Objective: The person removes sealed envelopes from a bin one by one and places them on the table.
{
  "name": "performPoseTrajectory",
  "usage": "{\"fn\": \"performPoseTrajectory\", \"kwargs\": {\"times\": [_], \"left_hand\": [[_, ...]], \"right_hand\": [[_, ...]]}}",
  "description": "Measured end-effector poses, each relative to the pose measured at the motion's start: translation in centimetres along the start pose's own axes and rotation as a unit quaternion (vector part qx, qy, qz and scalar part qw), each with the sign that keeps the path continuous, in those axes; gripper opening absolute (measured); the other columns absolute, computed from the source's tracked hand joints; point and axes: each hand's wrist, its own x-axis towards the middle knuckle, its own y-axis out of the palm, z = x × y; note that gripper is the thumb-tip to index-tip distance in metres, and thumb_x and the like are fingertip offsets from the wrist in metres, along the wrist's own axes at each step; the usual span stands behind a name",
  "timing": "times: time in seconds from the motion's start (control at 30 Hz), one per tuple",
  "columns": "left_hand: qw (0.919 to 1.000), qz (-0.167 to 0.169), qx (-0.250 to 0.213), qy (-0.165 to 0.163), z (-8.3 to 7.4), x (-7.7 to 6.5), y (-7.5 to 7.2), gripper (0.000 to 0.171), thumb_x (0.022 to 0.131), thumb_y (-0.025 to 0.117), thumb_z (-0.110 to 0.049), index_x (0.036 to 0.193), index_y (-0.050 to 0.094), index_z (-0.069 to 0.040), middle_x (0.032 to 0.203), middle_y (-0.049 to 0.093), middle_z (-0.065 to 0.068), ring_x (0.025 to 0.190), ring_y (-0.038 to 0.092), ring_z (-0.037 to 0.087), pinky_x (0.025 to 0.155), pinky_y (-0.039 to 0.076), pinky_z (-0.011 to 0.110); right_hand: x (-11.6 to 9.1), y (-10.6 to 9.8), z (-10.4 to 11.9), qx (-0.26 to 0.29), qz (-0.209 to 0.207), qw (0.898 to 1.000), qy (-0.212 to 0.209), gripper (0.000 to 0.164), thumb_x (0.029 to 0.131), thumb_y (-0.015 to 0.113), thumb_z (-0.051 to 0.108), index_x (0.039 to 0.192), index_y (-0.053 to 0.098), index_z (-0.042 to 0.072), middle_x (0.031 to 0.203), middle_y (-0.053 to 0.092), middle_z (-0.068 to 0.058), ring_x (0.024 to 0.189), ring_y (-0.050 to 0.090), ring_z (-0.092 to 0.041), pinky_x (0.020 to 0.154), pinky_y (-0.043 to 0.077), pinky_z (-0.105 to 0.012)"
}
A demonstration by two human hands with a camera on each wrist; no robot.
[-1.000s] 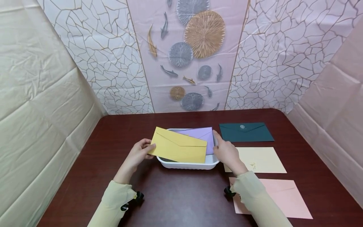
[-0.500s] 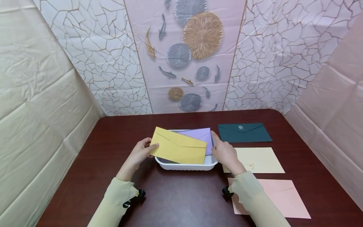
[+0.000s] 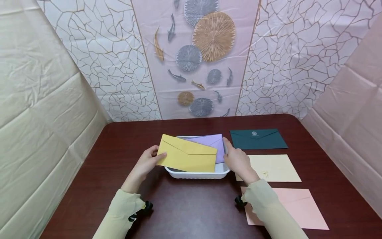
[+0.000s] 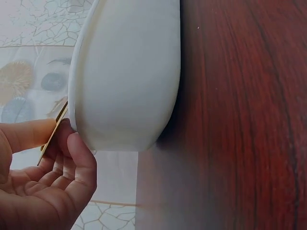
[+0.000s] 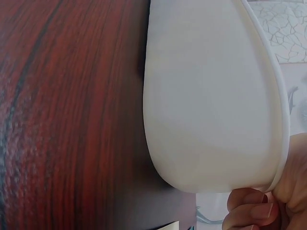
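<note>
My left hand point(image 3: 147, 161) pinches the left end of a yellow envelope point(image 3: 189, 157) between thumb and fingers. The yellow envelope lies tilted over a white plastic basin point(image 3: 197, 175), flap side up. Behind it a lilac envelope point(image 3: 220, 146) sits in the basin, with a darker edge of something partly hidden beneath. At the basin's right end, my right hand point(image 3: 240, 162) holds the rim, its index finger stretched along it. From the right wrist, curled fingers point(image 5: 254, 213) show against the basin's outer end wall point(image 5: 211, 120). The right thumb is mostly hidden there.
Right of the basin lie a dark green envelope point(image 3: 259, 139), a cream envelope point(image 3: 276, 167) and a pink envelope point(image 3: 295, 205), in a column. My right forearm passes over the pink one. A patterned cloth point(image 3: 119, 66) hangs behind the dark red table point(image 3: 191, 205).
</note>
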Motion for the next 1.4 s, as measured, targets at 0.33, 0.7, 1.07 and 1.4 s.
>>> {"fn": "performPoseTrajectory", "kwargs": {"times": [0.33, 0.7, 1.07, 1.4], "left_hand": [[0.9996, -0.025, 0.013, 0.009, -0.3, -0.5, -1.0, 0.027, 0.092, 0.061, -0.019, 0.108, 0.054, 0.002, 0.095, 0.065, 0.014, 0.081, 0.064, 0.021, 0.074, 0.05, 0.042], [0.9997, -0.018, -0.014, 0.012, -0.2, -0.9, -2.2, 0.035, 0.094, 0.057, -0.018, 0.118, 0.047, 0.006, 0.094, 0.064, 0.015, 0.074, 0.063, 0.018, 0.067, 0.052, 0.039], [0.9995, -0.025, -0.015, 0.014, 0.0, -1.2, -2.4, 0.033, 0.093, 0.059, -0.019, 0.116, 0.05, 0.004, 0.095, 0.066, 0.015, 0.075, 0.065, 0.02, 0.072, 0.051, 0.045], [0.9986, -0.032, -0.014, 0.04, -1.0, -1.6, -2.9, 0.034, 0.092, 0.06, -0.02, 0.114, 0.05, 0.004, 0.093, 0.066, 0.015, 0.074, 0.064, 0.018, 0.068, 0.052, 0.041]], "right_hand": [[0.0, 0.0, 0.0, 0.008, 0.003, 1.0, -0.002, 0.069, 0.091, 0.053, 0.014, 0.153, 0.022, 0.013, 0.055, 0.047, -0.006, 0.044, 0.045, -0.02, 0.039, 0.033, -0.03], [0.0, 0.0, -0.1, 0.014, -0.003, 1.0, -0.004, 0.068, 0.091, 0.054, 0.014, 0.152, 0.024, 0.013, 0.055, 0.048, -0.006, 0.044, 0.047, -0.02, 0.039, 0.035, -0.031], [0.0, 0.1, -0.1, 0.016, -0.001, 1.0, 0.001, 0.069, 0.091, 0.053, 0.014, 0.153, 0.023, 0.014, 0.055, 0.048, -0.006, 0.045, 0.048, -0.021, 0.04, 0.037, -0.032], [0.1, 0.2, -0.3, 0.017, -0.003, 1.0, -0.003, 0.068, 0.091, 0.052, 0.015, 0.152, 0.023, 0.015, 0.056, 0.048, -0.007, 0.047, 0.049, -0.021, 0.041, 0.039, -0.034]]}}
